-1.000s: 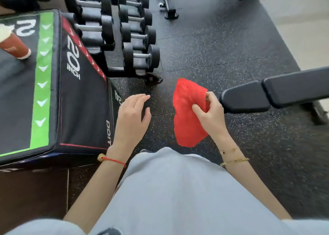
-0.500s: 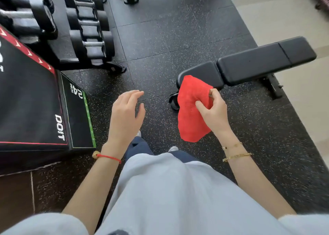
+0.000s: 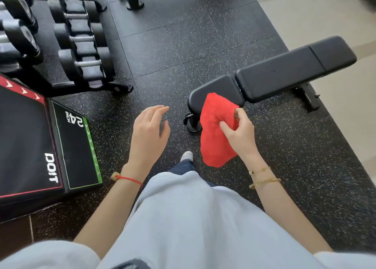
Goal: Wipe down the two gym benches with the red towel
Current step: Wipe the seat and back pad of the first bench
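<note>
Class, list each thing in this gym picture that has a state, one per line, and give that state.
Red towel: hanging loose, pinched in the right hand.
Right hand: closed on the towel.
Left hand: open, empty, fingers spread.
Gym bench: laid flat, not yet touched by the towel.
Dumbbells: racked.
Plyo box: on the floor, 24 inch face showing.

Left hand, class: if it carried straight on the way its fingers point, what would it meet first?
The left hand is open and empty, fingers aimed forward and slightly right. Probably only speckled floor lies ahead; the bench sits further right, though depth is unclear.
</note>
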